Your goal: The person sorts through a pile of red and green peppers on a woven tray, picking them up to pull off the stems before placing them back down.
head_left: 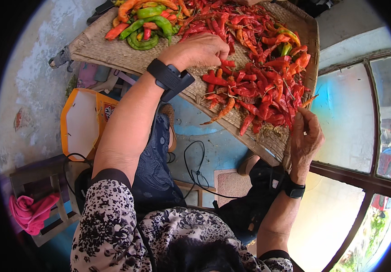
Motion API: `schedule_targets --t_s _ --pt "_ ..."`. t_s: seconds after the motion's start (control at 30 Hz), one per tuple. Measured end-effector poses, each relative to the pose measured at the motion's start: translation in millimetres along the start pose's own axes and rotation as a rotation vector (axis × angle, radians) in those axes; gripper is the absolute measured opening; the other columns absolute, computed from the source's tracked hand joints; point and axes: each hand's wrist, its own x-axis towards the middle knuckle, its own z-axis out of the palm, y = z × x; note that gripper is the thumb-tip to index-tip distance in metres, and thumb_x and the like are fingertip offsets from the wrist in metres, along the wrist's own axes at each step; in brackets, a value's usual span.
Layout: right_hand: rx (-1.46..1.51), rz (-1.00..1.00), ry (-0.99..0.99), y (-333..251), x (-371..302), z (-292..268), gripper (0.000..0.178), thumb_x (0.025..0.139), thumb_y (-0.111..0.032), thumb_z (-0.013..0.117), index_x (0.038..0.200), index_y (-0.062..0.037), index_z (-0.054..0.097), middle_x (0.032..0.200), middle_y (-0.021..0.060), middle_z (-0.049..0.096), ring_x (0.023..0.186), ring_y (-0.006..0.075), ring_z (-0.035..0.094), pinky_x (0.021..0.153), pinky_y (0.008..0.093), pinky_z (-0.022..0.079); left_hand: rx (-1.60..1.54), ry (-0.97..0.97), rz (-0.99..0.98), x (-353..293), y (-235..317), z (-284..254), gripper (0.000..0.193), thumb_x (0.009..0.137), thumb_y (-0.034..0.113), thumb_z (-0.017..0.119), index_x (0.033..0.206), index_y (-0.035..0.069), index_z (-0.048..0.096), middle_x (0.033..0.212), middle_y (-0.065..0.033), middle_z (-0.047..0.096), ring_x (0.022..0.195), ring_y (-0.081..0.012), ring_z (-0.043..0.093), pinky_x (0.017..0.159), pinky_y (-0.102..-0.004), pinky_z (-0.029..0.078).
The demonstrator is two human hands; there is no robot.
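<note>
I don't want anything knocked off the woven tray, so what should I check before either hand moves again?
1. Left hand at the red chilies: ok; whether it grips one, cannot tell.
2. Right hand beside the tray's near right corner: ok.
3. Green chilies apart from the reds: not ok; a yellow-green chili lies among them at right.
4. Tray firmly supported: cannot tell; its underside is hidden.
5. Black cable out from between the feet: not ok.
</note>
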Motion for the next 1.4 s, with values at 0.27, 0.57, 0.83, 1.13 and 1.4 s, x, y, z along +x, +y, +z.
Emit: schedule_targets --t_s 0.27,0.57,0.83,1.13,1.4 --pt "0.018 0.018 -0.018 -1.6 1.9 -0.2 0.009 0.088 -0.004 0.065 0.097 -0.0012 0.067 0.086 0.0116 0.068 0.075 0.0175 0.066 0.07 0.0285 0.052 0.112 0.445 -0.14 8.3 0.5 1.1 0.013 0.085 0.017 0.063 0.088 0.005 0.062 0.075 -0.0067 0.062 0.071 -0.0216 0.062 0.067 -0.0366 0.048" --pt "0.038 -0.015 -0.008 -3.3 4.3 3.3 0.009 0.087 -0.003 0.066 0.096 -0.0005 0.067 0.078 0.0107 0.064 0.069 0.0155 0.061 0.067 0.0277 0.05 0.127 0.104 0.096 13.9 18.6 38.0 0.012 0.079 0.009 0.065 0.09 0.004 0.065 0.093 -0.0124 0.063 0.09 -0.0306 0.062 0.074 -0.0421 0.048" --pt "0.044 -0.033 -0.014 -3.8 4.6 4.4 0.009 0.087 -0.004 0.067 0.095 -0.0008 0.068 0.074 0.0091 0.062 0.065 0.0144 0.058 0.063 0.0264 0.048 0.168 -0.062 -0.03 23.1 14.3 32.3 0.009 0.08 0.011 0.062 0.083 0.004 0.057 0.087 -0.012 0.055 0.086 -0.0319 0.058 0.074 -0.0439 0.045" --pt "0.046 -0.028 -0.002 -3.5 2.3 5.4 0.01 0.086 -0.004 0.068 0.095 -0.0004 0.067 0.074 0.0095 0.062 0.065 0.0145 0.058 0.063 0.0266 0.048 0.487 0.427 -0.002 12.8 -17.7 5.3 0.011 0.085 0.017 0.062 0.089 0.008 0.058 0.091 -0.0115 0.058 0.089 -0.0332 0.057 0.079 -0.0466 0.048" --pt "0.032 -0.047 -0.007 -3.1 1.5 7.4 0.009 0.086 -0.004 0.068 0.095 -0.0013 0.068 0.076 0.0105 0.064 0.066 0.0161 0.06 0.063 0.0274 0.048 0.526 0.503 -0.193 3.3 -7.1 -0.5 0.016 0.086 0.019 0.06 0.093 0.005 0.058 0.092 -0.0148 0.061 0.085 -0.0346 0.06 0.073 -0.0456 0.049"
